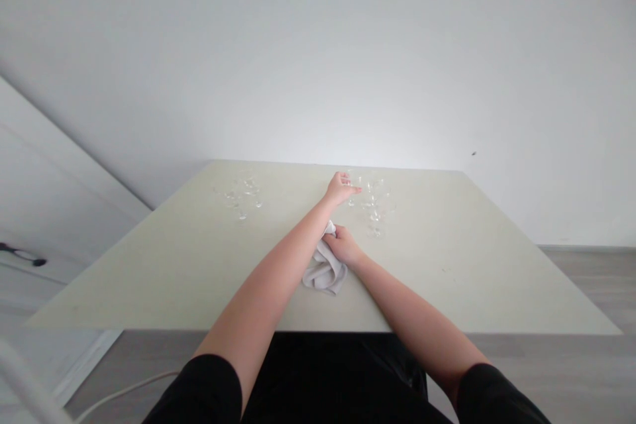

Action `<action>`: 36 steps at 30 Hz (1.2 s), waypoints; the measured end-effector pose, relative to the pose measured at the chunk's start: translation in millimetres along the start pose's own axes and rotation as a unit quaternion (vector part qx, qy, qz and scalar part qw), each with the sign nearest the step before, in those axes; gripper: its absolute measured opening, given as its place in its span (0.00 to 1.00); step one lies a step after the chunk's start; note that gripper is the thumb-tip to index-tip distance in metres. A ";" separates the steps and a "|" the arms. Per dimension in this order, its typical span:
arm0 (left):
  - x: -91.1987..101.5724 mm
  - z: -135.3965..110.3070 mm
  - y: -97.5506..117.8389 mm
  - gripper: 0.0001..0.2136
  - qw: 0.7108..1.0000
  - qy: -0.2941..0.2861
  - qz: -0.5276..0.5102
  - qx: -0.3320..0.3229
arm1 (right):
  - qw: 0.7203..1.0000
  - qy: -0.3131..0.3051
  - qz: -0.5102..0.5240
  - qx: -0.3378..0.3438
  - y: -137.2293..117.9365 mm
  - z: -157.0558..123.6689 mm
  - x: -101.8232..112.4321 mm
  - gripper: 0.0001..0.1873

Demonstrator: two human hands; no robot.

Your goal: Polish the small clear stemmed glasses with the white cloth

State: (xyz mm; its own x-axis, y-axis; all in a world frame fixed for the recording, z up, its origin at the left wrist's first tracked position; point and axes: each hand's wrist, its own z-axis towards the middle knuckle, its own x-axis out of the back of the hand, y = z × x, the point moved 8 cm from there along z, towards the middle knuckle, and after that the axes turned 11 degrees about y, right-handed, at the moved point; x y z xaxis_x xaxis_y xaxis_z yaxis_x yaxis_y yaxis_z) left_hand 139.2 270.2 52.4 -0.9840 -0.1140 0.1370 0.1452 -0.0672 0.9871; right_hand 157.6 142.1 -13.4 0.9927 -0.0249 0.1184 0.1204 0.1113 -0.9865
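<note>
Right hand clutching the cloth, while the left hand, nearer, curls at the right-hand glasses' left edge (gripping one? can't tell)!

clear: tabletop, right side; obstacles: left glasses, right glasses; left forearm bars centre

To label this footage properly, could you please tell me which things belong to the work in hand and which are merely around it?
Work, apparently:
pale cloth, gripped by the right hand
clear glassware at the left hand
probably the glassware further left

Around it:
pale cable
dark handle
</note>
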 end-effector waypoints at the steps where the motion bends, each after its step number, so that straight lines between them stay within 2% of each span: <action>1: -0.6 -0.5 0.4 0.32 1.000 -0.002 0.003 0.000 | 1.000 -0.001 -0.007 0.007 0.0 0.5 -0.3 0.08; 5: -3.6 -2.7 2.0 0.34 1.000 -0.011 0.006 -0.003 | 0.999 -0.006 -0.021 0.033 -0.4 2.0 -1.2 0.09; 16: -6.1 -10.9 7.1 0.36 0.999 -0.029 -0.007 -0.011 | 0.999 -0.007 -0.012 0.034 -0.9 1.1 -1.9 0.09; 19: -1.4 -15.6 12.2 0.37 0.999 -0.025 -0.008 -0.024 | 1.000 -0.001 -0.018 0.026 -1.1 0.8 0.2 0.08; 22: 24.6 -22.3 21.1 0.34 0.996 0.028 -0.025 -0.083 | 1.000 0.015 -0.012 -0.009 4.7 1.0 3.4 0.08; 24: 55.4 -28.0 22.2 0.30 0.987 0.088 -0.052 -0.123 | 0.999 0.029 0.007 -0.036 9.7 0.8 4.7 0.09; 26: 93.2 -33.3 12.7 0.27 0.974 0.164 -0.088 -0.127 | 0.996 0.043 0.047 -0.066 14.2 0.2 4.5 0.10; 29: 150.6 -41.6 -21.7 0.27 0.939 0.309 -0.145 -0.046 | 0.978 0.057 0.166 -0.115 17.1 -2.1 1.5 0.13; 31: 175.4 -47.5 -47.4 0.27 0.907 0.379 -0.180 0.032 | 0.955 0.043 0.261 -0.135 13.5 -4.3 -1.5 0.17; 33: 189.0 -51.1 -64.9 0.28 0.880 0.419 -0.207 0.082 | 0.928 0.027 0.340 -0.149 8.2 -6.9 -0.3 0.22; 36: 199.3 -49.3 -73.7 0.32 0.863 0.438 -0.235 0.087 | 0.896 0.057 0.410 -0.162 7.4 -10.0 14.5 0.25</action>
State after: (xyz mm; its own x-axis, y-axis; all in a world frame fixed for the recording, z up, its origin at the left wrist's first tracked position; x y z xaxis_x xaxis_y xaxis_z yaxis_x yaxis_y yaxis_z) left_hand -62.6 203.5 2.8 -0.4629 -0.8262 -0.3210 -0.3414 -0.1680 0.9248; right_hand 172.8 132.6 -20.1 0.7360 -0.1694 -0.6555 -0.6767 -0.1559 -0.7195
